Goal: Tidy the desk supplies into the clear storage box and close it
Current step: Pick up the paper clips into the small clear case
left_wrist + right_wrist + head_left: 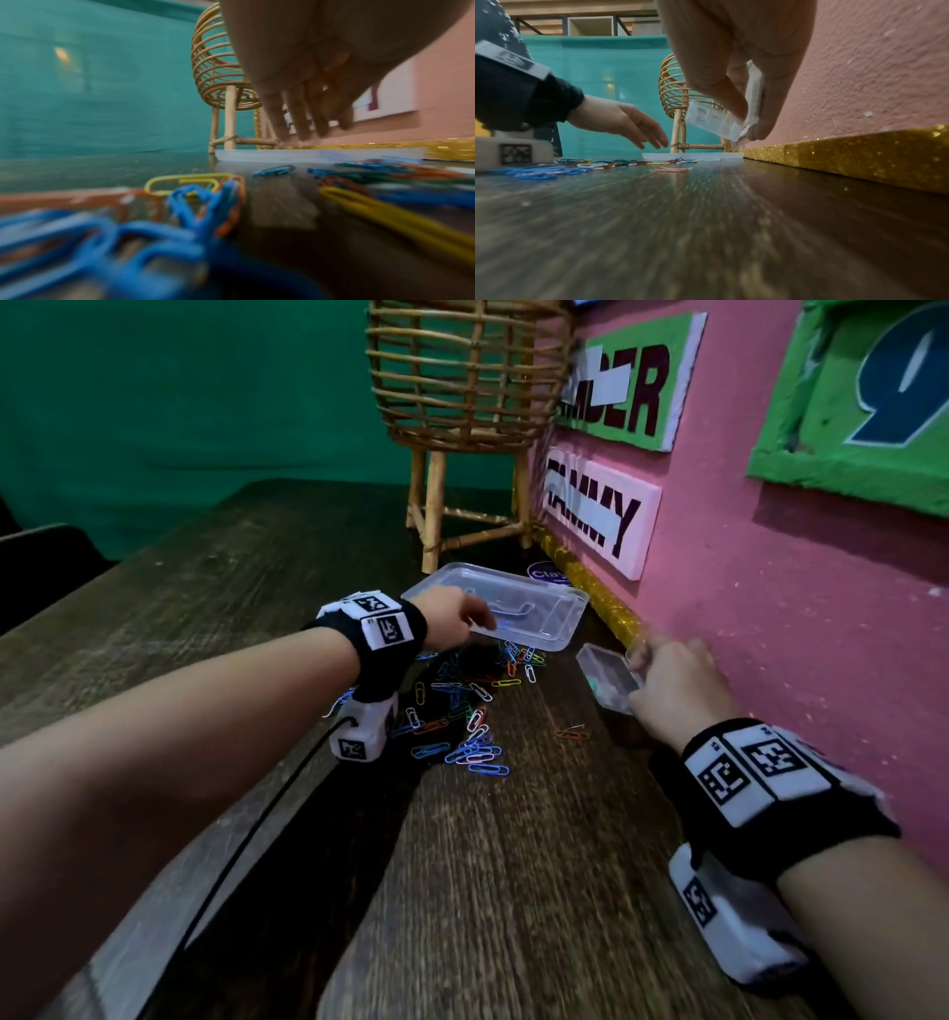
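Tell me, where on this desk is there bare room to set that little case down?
Bare wood lies in front of the paper clips, toward the person, and left of the left hand. A strip between the clips and the gold trim holds only one stray clip. It is crowded around the clear storage box.

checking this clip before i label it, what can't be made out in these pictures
- Contents of the small clear box: head view, the right hand covers part of it and it is blurred; right wrist view shows only pale shapes.
- Left hand fingertips: head view, blurred; whether they touch the large clear tray cannot be told.
- Paper clips: left wrist view, near ones blurred.
- Blue label: head view, cut off by the tray.
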Motion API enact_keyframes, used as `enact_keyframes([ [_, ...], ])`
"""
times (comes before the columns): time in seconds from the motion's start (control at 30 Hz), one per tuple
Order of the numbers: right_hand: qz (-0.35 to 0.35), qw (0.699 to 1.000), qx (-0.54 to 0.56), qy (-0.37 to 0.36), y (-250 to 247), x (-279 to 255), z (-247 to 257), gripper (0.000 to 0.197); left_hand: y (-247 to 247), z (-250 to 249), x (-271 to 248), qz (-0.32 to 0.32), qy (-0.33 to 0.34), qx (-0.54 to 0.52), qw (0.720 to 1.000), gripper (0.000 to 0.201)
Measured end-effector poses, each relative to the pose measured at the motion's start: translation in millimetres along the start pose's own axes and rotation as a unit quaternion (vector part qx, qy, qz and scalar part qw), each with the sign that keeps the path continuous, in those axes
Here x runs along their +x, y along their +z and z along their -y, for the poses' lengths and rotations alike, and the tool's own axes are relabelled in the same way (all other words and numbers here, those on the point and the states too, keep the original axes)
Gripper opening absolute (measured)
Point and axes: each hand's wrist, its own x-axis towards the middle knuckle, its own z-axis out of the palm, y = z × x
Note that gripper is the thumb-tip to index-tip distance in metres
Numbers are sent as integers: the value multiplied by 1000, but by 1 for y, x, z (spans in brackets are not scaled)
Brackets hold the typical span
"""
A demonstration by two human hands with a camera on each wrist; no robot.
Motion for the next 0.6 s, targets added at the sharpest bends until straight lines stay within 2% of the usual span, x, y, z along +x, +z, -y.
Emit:
enact_keyframes([
  [0.07,2,1000,9,-5,0,0,-1,28,-3,0,8,-14,-25,44,999,48],
  [0.17,2,1000,15,-21,1,2,-4,19,1,9,19,13,-75,119,990,59],
  [0.33,-1,1000,20,-17,5,6,-6,18,3,16,21,59,-115,164,978,50],
  [0.4,-6,1000,24,-7,5,8,-6,18,10,33,47,72,-109,175,976,46],
  [0.47,-15,999,29,-3,5,8,-6,19,14,42,51,61,-116,162,978,48],
  [0.6,-35,998,48,-2,3,5,-4,16,-4,-2,-41,8,-124,135,983,32],
])
